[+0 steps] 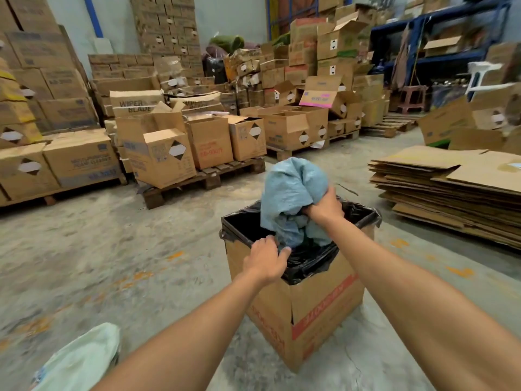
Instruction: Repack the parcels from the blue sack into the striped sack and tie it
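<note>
Nearby, stacked boxes (pixel 158 153) ring lined carton (pixel 310 300).

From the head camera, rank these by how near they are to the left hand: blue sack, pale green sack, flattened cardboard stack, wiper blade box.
From the left hand:
1. Blue sack, in its grip, over the lined box.
2. Pale green sack, lower left on the floor.
3. Flattened cardboard stack, far right.
4. Wiper blade box, back left.
</note>
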`<state>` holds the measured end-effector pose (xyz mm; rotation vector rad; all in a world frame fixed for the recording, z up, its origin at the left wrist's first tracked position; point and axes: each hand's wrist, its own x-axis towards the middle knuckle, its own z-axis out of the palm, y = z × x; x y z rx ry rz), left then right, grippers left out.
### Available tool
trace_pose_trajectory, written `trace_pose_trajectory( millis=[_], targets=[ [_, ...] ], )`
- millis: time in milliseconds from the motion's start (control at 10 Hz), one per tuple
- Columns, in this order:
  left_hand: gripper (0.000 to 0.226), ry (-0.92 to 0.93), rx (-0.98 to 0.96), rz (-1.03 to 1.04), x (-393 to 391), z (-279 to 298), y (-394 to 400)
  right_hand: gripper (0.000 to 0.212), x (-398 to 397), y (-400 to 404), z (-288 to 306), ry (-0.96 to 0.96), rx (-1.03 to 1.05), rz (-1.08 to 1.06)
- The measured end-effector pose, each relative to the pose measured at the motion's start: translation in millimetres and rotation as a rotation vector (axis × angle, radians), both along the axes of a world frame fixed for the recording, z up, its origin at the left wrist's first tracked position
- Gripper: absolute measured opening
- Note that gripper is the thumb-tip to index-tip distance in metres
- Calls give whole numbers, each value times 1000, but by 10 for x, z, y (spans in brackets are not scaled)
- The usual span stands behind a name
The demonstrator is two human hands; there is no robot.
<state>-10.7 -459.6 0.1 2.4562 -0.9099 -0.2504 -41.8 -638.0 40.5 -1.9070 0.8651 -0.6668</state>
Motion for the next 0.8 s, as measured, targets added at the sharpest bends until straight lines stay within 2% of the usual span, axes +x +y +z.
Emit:
trace_pose_trajectory(
  millis=[100,200,300,400,500,600,700,800],
  targets=[
    [37,-27,103,-1,76,-136,-46,71,108,32,-168,361,-212,27],
    [34,31,139,-33,153,-228,-117,90,340,-35,-395,700,-293,140],
    [36,26,136,-54,167,-231,-150,84,388,-25,-575,938,-325,219],
    [43,37,137,-68,189,-216,-182,61,509,-25,-719,1160,-373,390],
    [41,99,99,-72,208,-202,-191,55,638,-53,-754,1225,-391,572],
    [37,114,102,-76,183,-180,-188,62,744,-207,-879,1227,-382,576],
    [36,63,103,-77,153,-184,-185,75,650,-231,-878,1197,-506,548],
    [37,59,93,-69,164,-171,-166,53,515,-174,-710,866,-662,403]
  ],
)
